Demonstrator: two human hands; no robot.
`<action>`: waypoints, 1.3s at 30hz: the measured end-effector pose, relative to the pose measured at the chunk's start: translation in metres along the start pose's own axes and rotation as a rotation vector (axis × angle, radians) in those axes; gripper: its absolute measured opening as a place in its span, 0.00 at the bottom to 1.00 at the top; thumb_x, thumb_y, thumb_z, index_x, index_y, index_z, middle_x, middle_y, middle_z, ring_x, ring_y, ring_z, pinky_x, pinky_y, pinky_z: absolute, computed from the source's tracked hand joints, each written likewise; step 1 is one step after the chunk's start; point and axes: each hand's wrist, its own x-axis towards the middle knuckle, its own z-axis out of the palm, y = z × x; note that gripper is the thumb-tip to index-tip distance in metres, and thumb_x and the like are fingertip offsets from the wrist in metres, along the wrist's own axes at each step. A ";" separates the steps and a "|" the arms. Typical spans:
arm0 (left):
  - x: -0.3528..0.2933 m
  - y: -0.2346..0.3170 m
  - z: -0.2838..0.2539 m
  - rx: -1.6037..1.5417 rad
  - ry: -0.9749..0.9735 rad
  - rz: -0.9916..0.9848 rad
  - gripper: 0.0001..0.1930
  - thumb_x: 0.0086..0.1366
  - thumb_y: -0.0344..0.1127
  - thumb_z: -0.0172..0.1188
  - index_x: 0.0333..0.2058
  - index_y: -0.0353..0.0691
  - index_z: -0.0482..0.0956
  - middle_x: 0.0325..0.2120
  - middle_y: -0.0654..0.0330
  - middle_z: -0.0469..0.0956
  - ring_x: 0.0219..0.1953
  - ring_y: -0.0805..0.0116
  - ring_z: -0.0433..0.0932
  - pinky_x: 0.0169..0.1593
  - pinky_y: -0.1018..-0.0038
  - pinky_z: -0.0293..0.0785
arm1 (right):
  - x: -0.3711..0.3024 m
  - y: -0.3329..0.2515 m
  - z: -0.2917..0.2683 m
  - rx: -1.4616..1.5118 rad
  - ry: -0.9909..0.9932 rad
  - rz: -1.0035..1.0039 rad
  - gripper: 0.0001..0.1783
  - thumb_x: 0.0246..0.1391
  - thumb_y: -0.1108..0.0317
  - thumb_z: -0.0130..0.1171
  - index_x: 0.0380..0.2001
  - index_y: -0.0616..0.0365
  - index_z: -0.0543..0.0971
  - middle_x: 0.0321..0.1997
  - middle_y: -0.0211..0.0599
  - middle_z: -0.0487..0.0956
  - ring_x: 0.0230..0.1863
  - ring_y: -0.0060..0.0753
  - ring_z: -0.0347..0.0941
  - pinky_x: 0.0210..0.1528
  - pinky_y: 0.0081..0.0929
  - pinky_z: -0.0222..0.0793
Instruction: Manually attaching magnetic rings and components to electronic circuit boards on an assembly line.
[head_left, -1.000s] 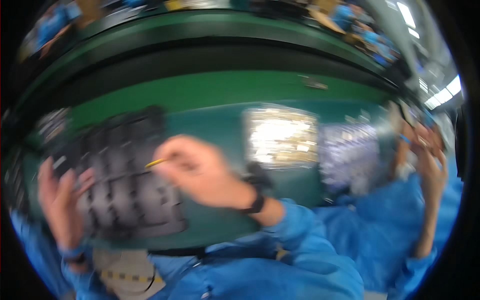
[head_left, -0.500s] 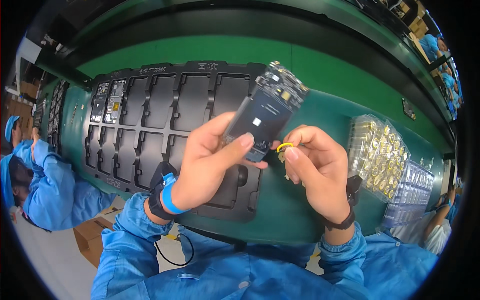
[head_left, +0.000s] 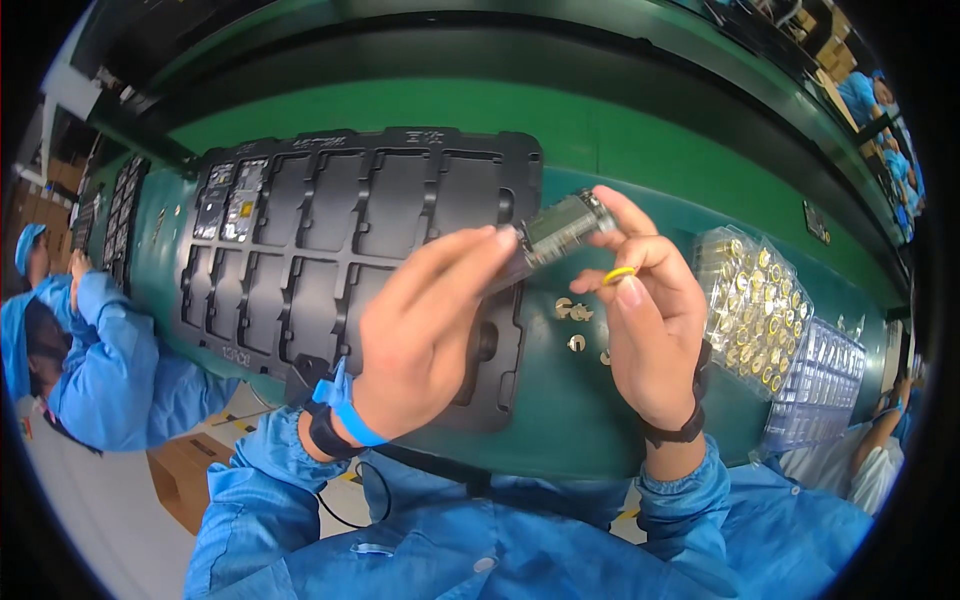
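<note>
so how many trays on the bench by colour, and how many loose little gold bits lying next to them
Black moulded trays: 2, counting the partly seen one at far left
Clear blister trays: 2, the second beside it
Loose gold parts on the green mat: about 3, one partly hidden
Total: about 7

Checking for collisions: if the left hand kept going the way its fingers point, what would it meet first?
Probably the right hand: the left hand points up and right along the dark part both hold. Depth is unclear.
</note>
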 end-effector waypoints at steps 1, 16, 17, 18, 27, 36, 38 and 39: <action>-0.003 -0.001 -0.004 0.194 -0.002 0.119 0.26 0.55 0.15 0.62 0.53 0.39 0.86 0.52 0.45 0.79 0.49 0.45 0.81 0.52 0.60 0.80 | -0.002 -0.003 0.002 0.196 -0.038 0.072 0.09 0.68 0.64 0.59 0.42 0.58 0.74 0.78 0.61 0.58 0.57 0.28 0.71 0.55 0.39 0.79; -0.047 0.004 -0.014 -0.060 -0.070 -0.182 0.37 0.48 0.16 0.64 0.61 0.38 0.78 0.64 0.47 0.66 0.58 0.55 0.73 0.61 0.62 0.72 | -0.007 0.011 0.005 0.396 -0.128 0.501 0.08 0.70 0.71 0.59 0.46 0.63 0.80 0.52 0.37 0.82 0.50 0.24 0.78 0.54 0.29 0.78; -0.048 0.002 -0.014 -0.165 -0.049 -0.237 0.37 0.49 0.17 0.64 0.63 0.37 0.76 0.65 0.48 0.65 0.65 0.56 0.69 0.66 0.62 0.68 | -0.008 0.013 0.006 0.367 -0.117 0.504 0.08 0.70 0.71 0.59 0.46 0.63 0.81 0.49 0.35 0.83 0.48 0.23 0.78 0.52 0.28 0.78; -0.048 0.000 -0.015 -0.163 -0.049 -0.242 0.37 0.49 0.17 0.64 0.63 0.37 0.76 0.65 0.48 0.65 0.65 0.56 0.69 0.66 0.62 0.68 | -0.009 0.016 0.007 0.337 -0.106 0.508 0.08 0.70 0.71 0.60 0.46 0.63 0.81 0.46 0.33 0.84 0.46 0.22 0.79 0.51 0.26 0.77; -0.050 0.020 -0.043 -1.087 -0.387 -0.619 0.44 0.64 0.19 0.64 0.75 0.32 0.52 0.67 0.47 0.66 0.66 0.63 0.70 0.64 0.67 0.74 | -0.005 0.014 -0.008 0.224 -0.234 0.570 0.07 0.67 0.69 0.63 0.42 0.62 0.82 0.38 0.28 0.83 0.35 0.14 0.74 0.38 0.15 0.69; -0.057 0.024 -0.022 -1.056 -0.424 -1.022 0.19 0.72 0.24 0.60 0.59 0.28 0.72 0.39 0.55 0.87 0.38 0.75 0.84 0.42 0.77 0.81 | -0.002 0.004 -0.001 0.142 -0.391 0.537 0.05 0.64 0.73 0.64 0.41 0.64 0.82 0.47 0.31 0.82 0.43 0.15 0.76 0.46 0.19 0.71; -0.060 0.027 -0.020 -1.066 -0.242 -1.026 0.18 0.71 0.22 0.60 0.58 0.30 0.73 0.41 0.56 0.87 0.41 0.73 0.85 0.43 0.77 0.83 | -0.001 0.004 -0.001 0.087 -0.313 0.395 0.05 0.64 0.74 0.63 0.41 0.64 0.82 0.56 0.36 0.79 0.50 0.17 0.74 0.53 0.21 0.70; -0.056 0.031 -0.017 -1.066 -0.238 -1.016 0.18 0.71 0.22 0.60 0.58 0.30 0.73 0.41 0.56 0.87 0.41 0.73 0.85 0.43 0.77 0.83 | -0.001 0.001 -0.002 0.083 -0.318 0.387 0.05 0.64 0.74 0.63 0.41 0.64 0.82 0.56 0.36 0.79 0.50 0.17 0.74 0.53 0.21 0.70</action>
